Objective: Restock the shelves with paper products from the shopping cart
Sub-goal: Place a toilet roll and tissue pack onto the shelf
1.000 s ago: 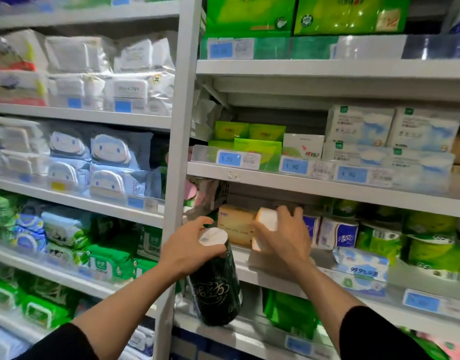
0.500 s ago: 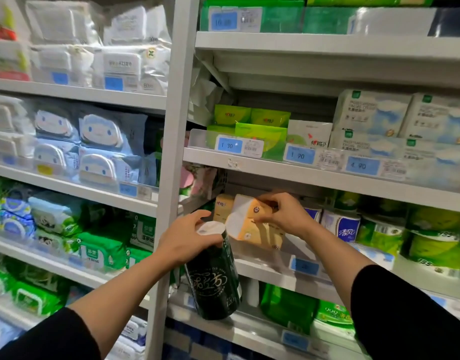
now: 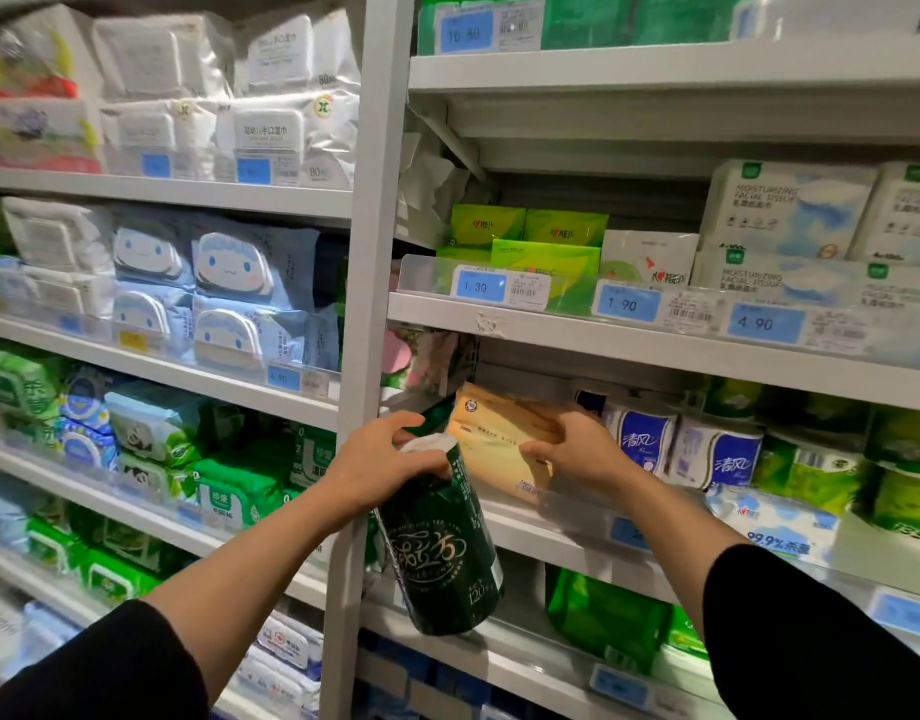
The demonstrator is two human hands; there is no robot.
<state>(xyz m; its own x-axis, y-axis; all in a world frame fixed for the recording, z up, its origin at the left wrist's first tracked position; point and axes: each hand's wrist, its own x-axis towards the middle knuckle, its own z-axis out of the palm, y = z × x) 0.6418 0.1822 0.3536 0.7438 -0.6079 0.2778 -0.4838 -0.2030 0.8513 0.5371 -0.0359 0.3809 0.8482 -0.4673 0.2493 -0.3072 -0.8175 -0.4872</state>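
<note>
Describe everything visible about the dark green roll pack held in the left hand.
The dark green roll pack is a tall cylinder in glossy film, with pale ornate script on its side and "120" near the bottom. White paper shows at its top end. It hangs tilted in front of the shelf upright, off any shelf. The left hand grips its top from above; nothing else touches it.

Two hands: one [image 3: 390, 465] grips one dark green roll [image 3: 442, 548], one [image 3: 577, 452] grips one yellow pack [image 3: 494, 439]; two blue-and-white rolls [image 3: 681, 444] just beside

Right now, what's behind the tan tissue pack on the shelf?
Behind the tan tissue pack only dark shelf space shows; the pack and the right hand gripping it cover anything further back.
</note>
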